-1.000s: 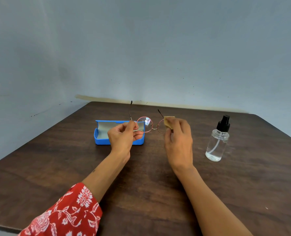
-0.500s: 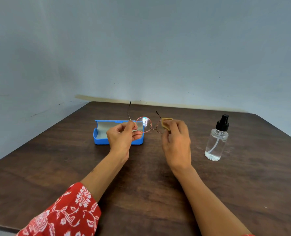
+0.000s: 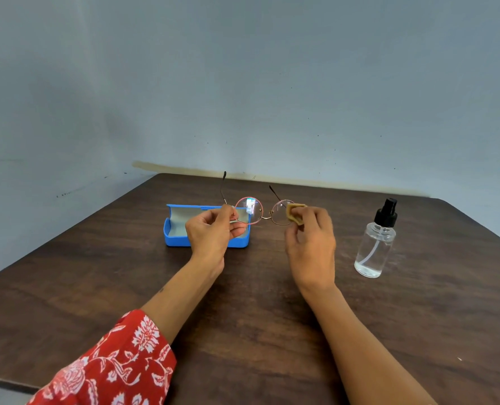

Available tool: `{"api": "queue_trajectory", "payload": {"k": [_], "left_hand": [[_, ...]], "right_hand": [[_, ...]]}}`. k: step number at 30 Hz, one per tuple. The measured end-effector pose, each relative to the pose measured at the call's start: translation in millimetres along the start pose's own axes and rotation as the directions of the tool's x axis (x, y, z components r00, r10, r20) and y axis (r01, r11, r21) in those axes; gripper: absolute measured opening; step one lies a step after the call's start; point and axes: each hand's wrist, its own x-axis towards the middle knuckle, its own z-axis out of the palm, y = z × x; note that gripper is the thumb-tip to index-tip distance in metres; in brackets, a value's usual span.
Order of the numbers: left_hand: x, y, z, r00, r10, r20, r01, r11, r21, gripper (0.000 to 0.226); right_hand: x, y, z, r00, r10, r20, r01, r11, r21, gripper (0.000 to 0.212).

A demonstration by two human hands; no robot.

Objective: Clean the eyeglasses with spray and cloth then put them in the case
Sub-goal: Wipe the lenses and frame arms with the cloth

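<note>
Two hands are up over the counter (image 3: 243, 287), and both are busy with the eyeglasses (image 3: 260, 210). My left hand (image 3: 213, 232) has its fingers (image 3: 237, 229) curled in, pinching the frame at its left edge, just beside the left lens, which catches a bright reflection. My right hand (image 3: 310, 244) has its fingers curled too, pinching a small folded tan cloth (image 3: 294, 213) against the right lens; the cloth covers the lens's outer edge, and part of the round rim shows to the left of it. The eyeglasses are held in the air between my hands, above the counter, with the lenses facing me and both thin arms pointing away towards the wall (image 3: 272, 83). The left arm rises higher, and its dark tip crosses the line of the counter's far edge.

Behind my left hand, the blue case (image 3: 174, 235) lies open on the counter, its pale grey lining showing. My hand hides the middle of its front wall. The left lens overlaps the case's right end in my view, but the eyeglasses are not in it.

To the right of my right hand, well apart from it, the clear spray bottle (image 3: 374, 249) stands upright on the counter with its black pump top on. A little clear liquid sits in the bottom, and the thin tube runs down into it.

My left forearm comes out of a red sleeve (image 3: 111, 366) with a white flower pattern. My right forearm is bare.
</note>
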Motion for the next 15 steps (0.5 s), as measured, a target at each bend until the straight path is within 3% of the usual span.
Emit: {"api": "queue_trajectory", "payload": {"k": [7, 13, 15], "left_hand": [[-2, 3, 0, 1.0, 0.027, 0.003, -0.027, 1.0, -0.002, 0.011], [-1, 3, 1, 1.0, 0.026, 0.001, -0.026, 1.0, -0.016, 0.01], [-3, 2, 1, 1.0, 0.024, 0.006, -0.024, 1.0, -0.004, 0.01]], "right_hand": [[-7, -23, 10, 0.975, -0.17, 0.142, 0.175, 0.984, -0.017, 0.024], [2, -2, -2, 1.0, 0.013, -0.006, -0.013, 1.0, 0.02, 0.024], [2, -1, -4, 1.0, 0.006, -0.019, -0.006, 1.0, 0.004, 0.025]]}}
